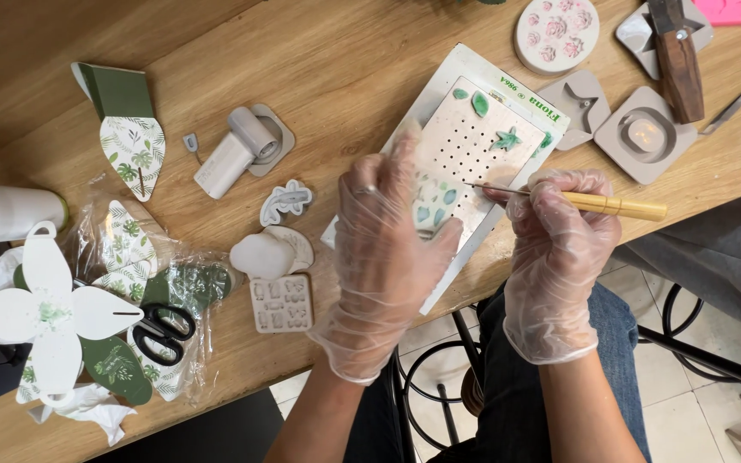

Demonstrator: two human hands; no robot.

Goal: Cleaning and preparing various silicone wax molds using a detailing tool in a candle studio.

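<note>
A flat pale-pink perforated board (473, 141), dotted with small holes and carrying little green leaf-shaped pieces (480, 103), lies on a white rectangular tray (439, 94) at the edge of the wooden table (336, 60). The left hand (383, 249), in a thin crinkled clear glove, rests flat on it, fingers spread. The right hand (559, 249), gloved too, has its fingers closed around a slim wooden-handled needle tool (593, 203), its metal tip over the board.

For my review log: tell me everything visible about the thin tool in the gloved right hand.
The tool is a slim stick with a pale yellow, wood-like handle and a fine metal needle tip. It lies nearly level, handle pointing right, tip pointing left over the perforated board. The right hand, in a clear disposable glove, pinches it near the front of the handle. The tip ends close to the left hand; whether it touches the board cannot be told.
</note>
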